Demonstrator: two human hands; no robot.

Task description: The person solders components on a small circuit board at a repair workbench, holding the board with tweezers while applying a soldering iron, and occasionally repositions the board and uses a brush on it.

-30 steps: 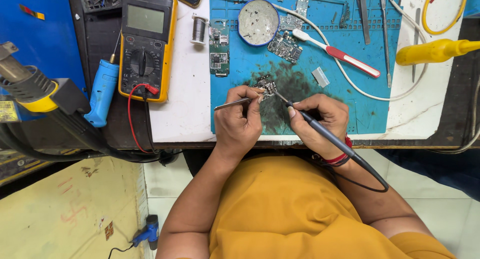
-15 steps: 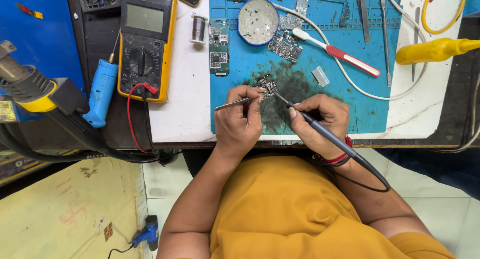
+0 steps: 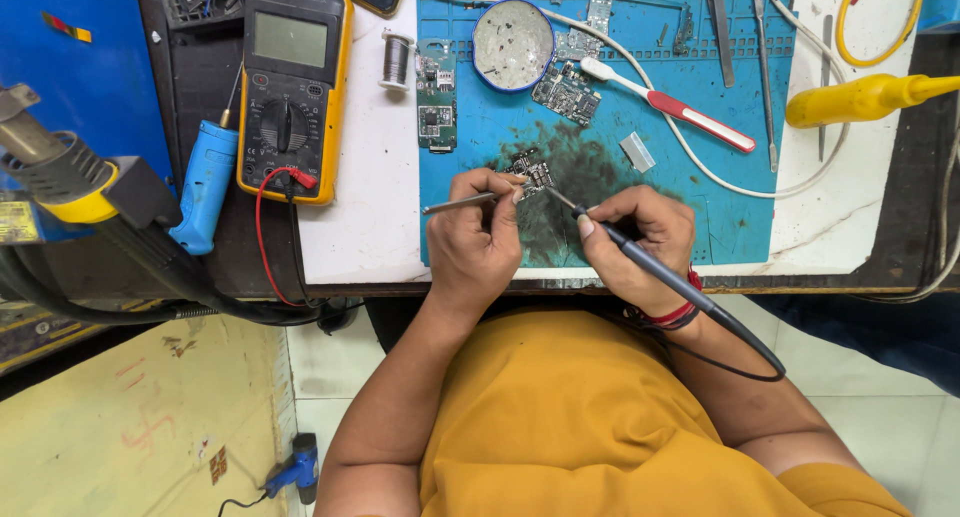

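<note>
While the left hand (image 3: 478, 239) pinches tweezers (image 3: 458, 203) in a tight grip, the right hand (image 3: 640, 239) clasps an iron (image 3: 640, 260), its tip on the board (image 3: 528, 169) at centre frame, on the blue mat (image 3: 740, 217) on the counter (image 3: 360, 217).

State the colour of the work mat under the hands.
Blue work mat, darkly smudged near its middle; the head view shows it.

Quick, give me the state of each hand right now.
Left hand: closed on tweezers, at the small circuit board.
Right hand: closed on the soldering iron, tip at the board.
</note>
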